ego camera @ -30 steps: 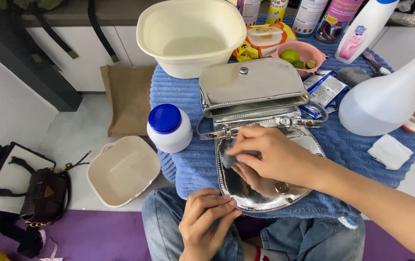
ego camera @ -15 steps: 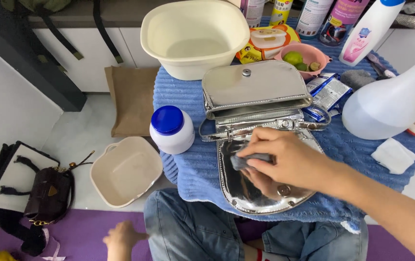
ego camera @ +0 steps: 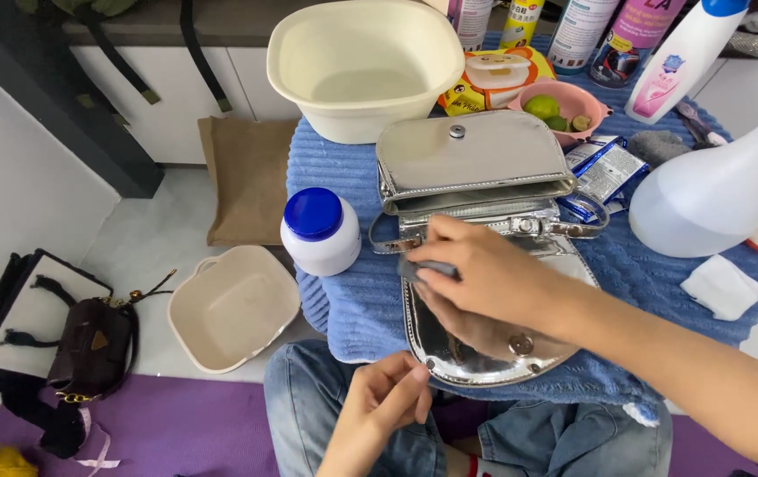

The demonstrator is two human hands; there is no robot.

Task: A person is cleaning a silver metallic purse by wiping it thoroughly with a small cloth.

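Observation:
A shiny silver handbag (ego camera: 476, 159) lies on a blue ribbed towel (ego camera: 352, 300), its flap (ego camera: 485, 358) folded open toward me. My right hand (ego camera: 494, 274) rests on the flap's inner side and presses a small grey pad (ego camera: 423, 267) against it near the bag's clasp. My left hand (ego camera: 379, 406) is below, over my jeans, with its fingertips pinched on the flap's lower left rim. A white jar with a blue lid (ego camera: 319, 231) stands just left of the bag.
Behind the bag sit a cream basin (ego camera: 365, 66), a pink bowl of limes (ego camera: 564, 106) and several bottles. A large white spray bottle (ego camera: 714, 194) and a folded white cloth (ego camera: 721, 287) are on the right. On the floor at left are a cream tub (ego camera: 233, 305) and a small brown bag (ego camera: 92, 344).
My left hand dropped away toward the floor, then came back up to the flap's lower rim. My right hand stayed on the flap with the pad, shifting slightly up toward the clasp.

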